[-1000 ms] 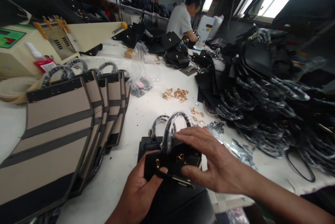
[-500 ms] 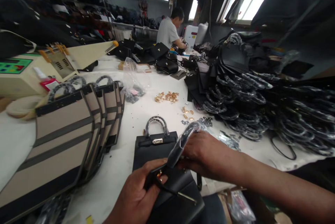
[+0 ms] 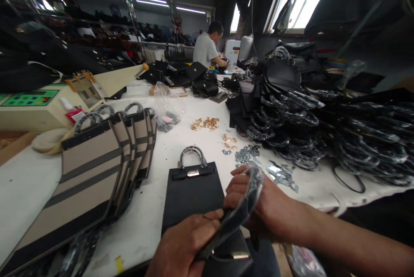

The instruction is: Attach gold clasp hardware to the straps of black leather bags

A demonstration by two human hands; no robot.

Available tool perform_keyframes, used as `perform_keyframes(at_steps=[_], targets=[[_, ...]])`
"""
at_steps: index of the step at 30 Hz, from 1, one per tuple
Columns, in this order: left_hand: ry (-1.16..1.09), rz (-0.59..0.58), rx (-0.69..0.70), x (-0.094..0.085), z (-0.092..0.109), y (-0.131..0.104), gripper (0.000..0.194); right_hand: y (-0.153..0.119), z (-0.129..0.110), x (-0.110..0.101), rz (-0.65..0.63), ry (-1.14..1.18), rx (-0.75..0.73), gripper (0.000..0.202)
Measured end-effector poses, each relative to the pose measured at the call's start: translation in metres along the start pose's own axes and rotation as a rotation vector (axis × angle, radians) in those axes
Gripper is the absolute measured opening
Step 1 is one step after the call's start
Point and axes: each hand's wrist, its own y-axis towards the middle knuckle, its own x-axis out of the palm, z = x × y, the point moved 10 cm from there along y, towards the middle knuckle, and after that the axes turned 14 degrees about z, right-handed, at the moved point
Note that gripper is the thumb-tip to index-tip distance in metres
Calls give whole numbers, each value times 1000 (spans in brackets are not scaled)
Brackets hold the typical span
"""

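A black handbag [image 3: 237, 249] with a gold metal bar on its front is held low before me, partly hidden by my hands. My left hand [image 3: 189, 240] is closed on its top edge at the left, by the base of the handle. My right hand [image 3: 255, 197] is curled at the far side of the plastic-wrapped handle [image 3: 244, 208], its fingertips partly hidden. Just beyond lies another black handbag [image 3: 194, 195] with a gold clasp and a wrapped handle standing up.
Striped beige-and-black bag panels [image 3: 92, 156] overlap at left beside a cream machine [image 3: 35, 111]. Gold fittings [image 3: 210, 123] and grey metal plates [image 3: 247, 155] lie mid-table. Black bags with wrapped handles [image 3: 284, 113] are piled at right. A person [image 3: 205, 50] works at the back.
The held handbag has turned, and its handle has swung to the right. My left hand has rolled over so its back faces up. The right hand's fingers show more. My view has shifted slightly left.
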Motion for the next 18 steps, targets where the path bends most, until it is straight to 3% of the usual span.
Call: perform_keyframes(at_steps=[3, 6, 8, 11, 14, 16, 18], targets=[[137, 78, 261, -7, 34, 6, 25, -16, -13, -12, 48, -51, -60, 10], [210, 106, 316, -6, 49, 8, 20, -28, -18, -19, 127, -67, -70, 13], [223, 95, 279, -2, 49, 6, 24, -30, -18, -20, 175, -59, -58, 8], [146, 87, 127, -2, 40, -2, 34, -24, -20, -16, 211, -37, -30, 9], [6, 173, -61, -17, 31, -5, 43, -15, -35, -30, 350, -138, -47, 14], [-99, 322, -329, -38, 15, -6, 30, -15, -56, -45, 473, -268, -108, 17], [-280, 508, -706, -55, -7, -16, 22, -22, -75, -52, 576, -334, -147, 39]])
